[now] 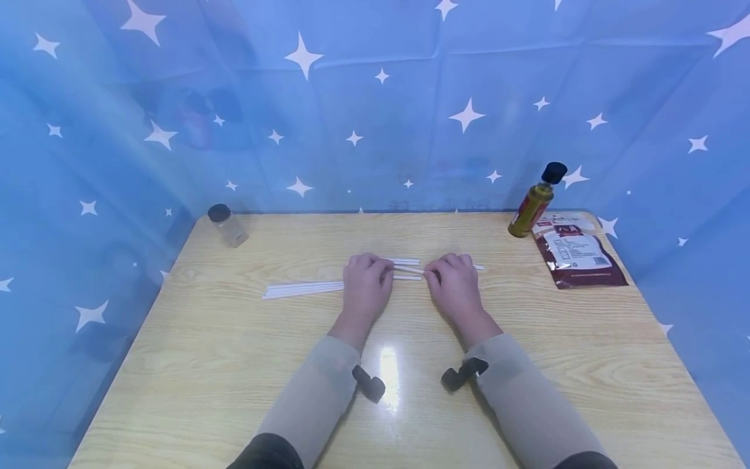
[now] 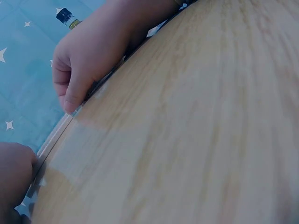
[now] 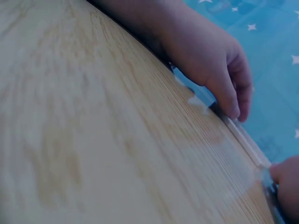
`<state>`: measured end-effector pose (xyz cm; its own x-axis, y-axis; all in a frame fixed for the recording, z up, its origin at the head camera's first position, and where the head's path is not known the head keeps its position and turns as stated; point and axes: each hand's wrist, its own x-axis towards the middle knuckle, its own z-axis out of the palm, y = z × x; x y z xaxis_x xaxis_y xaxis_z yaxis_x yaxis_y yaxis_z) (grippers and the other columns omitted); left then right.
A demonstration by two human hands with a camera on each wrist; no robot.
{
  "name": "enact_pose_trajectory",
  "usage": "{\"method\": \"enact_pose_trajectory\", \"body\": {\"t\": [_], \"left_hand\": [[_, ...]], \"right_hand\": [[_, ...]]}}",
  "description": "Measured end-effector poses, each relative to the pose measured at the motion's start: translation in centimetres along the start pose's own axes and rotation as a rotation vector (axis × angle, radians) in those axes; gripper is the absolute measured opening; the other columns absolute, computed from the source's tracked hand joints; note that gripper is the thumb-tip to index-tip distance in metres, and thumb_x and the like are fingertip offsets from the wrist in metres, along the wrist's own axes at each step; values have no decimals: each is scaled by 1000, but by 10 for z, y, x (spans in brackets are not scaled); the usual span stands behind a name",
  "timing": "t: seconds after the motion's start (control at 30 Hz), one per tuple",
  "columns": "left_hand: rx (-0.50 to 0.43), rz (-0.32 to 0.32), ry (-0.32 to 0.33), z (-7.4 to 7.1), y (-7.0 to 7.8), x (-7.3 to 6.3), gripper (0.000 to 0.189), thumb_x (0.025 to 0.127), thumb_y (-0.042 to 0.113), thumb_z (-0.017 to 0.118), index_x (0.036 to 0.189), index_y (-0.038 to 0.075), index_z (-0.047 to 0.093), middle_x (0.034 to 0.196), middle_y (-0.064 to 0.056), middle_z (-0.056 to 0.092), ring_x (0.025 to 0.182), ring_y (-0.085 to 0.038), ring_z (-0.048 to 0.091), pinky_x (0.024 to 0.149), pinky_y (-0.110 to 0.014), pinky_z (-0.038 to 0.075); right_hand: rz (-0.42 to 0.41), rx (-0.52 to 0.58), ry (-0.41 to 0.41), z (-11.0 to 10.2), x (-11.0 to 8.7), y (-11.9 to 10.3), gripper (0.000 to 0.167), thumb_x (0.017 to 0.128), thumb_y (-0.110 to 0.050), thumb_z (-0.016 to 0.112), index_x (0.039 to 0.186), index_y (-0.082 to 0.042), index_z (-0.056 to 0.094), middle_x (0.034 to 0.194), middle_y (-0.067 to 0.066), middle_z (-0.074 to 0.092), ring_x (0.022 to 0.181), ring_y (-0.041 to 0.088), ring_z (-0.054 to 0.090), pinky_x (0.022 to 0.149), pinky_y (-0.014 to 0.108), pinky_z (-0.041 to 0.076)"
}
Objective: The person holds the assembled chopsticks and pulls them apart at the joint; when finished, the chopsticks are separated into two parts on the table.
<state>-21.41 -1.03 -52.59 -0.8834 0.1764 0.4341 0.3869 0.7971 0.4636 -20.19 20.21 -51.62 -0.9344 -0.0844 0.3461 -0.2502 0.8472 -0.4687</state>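
Note:
Between my two hands runs a thin white stick [image 1: 408, 270], slightly slanted. The left hand [image 1: 364, 280] pinches it near its left part with thumb and fingers. At the other side, the thumb and fingertips of the right hand [image 1: 454, 280] pinch it as well. In the left wrist view the right hand [image 2: 88, 60] bends down over the stick, close to the tabletop. More white sticks lie about the hands: a bundle [image 1: 305, 289] extends left from under the left hand, and one stick [image 1: 407, 278] lies just in front of the held one. The palms are hidden.
A clear jar with a black lid [image 1: 230, 227] stands at the table's back left. Toward the back right are a dark-capped bottle of yellowish liquid [image 1: 532, 207] and a maroon and white packet [image 1: 577, 257]. A blue star-patterned curtain [image 1: 375, 130] encloses the wooden table [image 1: 205, 378].

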Motion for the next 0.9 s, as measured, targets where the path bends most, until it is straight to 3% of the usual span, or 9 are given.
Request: {"method": "enact_pose_trajectory", "body": {"t": [0.17, 0.3, 0.53, 0.67, 0.8, 0.9], "left_hand": [[-23, 7, 2, 2, 0, 0, 20, 105, 25, 70, 123, 21, 78, 123, 0, 68, 121, -23, 55, 99, -44, 45], [-43, 20, 12, 2, 1, 0, 21, 106, 26, 68, 125, 21, 77, 122, 0, 69, 122, -24, 55, 101, -46, 44], [-63, 58, 7, 2, -1, 1, 15, 104, 28, 72, 110, 18, 80, 108, 2, 67, 114, -23, 56, 103, -47, 43], [-62, 98, -11, 3, -2, 2, 14, 104, 29, 73, 110, 19, 80, 106, 3, 66, 111, -21, 56, 100, -45, 43], [-75, 139, -41, 4, 0, 7, 16, 105, 31, 70, 112, 20, 80, 108, 4, 67, 110, -20, 55, 99, -43, 42], [-72, 145, -70, 4, 2, 11, 17, 107, 32, 68, 113, 20, 79, 110, 6, 67, 111, -18, 54, 100, -42, 41]], "right_hand": [[27, 46, -18, -3, -3, 3, 18, 107, -22, 62, 111, -7, 73, 116, 10, 68, 114, 34, 49, 107, 55, 34], [30, 76, -14, -6, -5, 8, 17, 109, -20, 61, 112, -7, 70, 117, 11, 68, 117, 35, 50, 107, 55, 34], [-79, 135, 27, -9, -7, 17, 12, 106, -16, 66, 110, -6, 71, 110, 13, 72, 109, 35, 54, 100, 53, 40], [-164, 169, 72, -13, -9, 22, 13, 103, -14, 72, 112, -7, 77, 107, 9, 75, 104, 32, 55, 93, 47, 42], [-195, 208, 137, -17, -9, 27, 11, 96, -10, 81, 106, -8, 81, 104, 8, 77, 101, 31, 56, 89, 44, 42], [-177, 241, 141, -18, -10, 30, 8, 95, -7, 82, 103, -8, 82, 102, 7, 77, 100, 30, 56, 87, 42, 41]]}}
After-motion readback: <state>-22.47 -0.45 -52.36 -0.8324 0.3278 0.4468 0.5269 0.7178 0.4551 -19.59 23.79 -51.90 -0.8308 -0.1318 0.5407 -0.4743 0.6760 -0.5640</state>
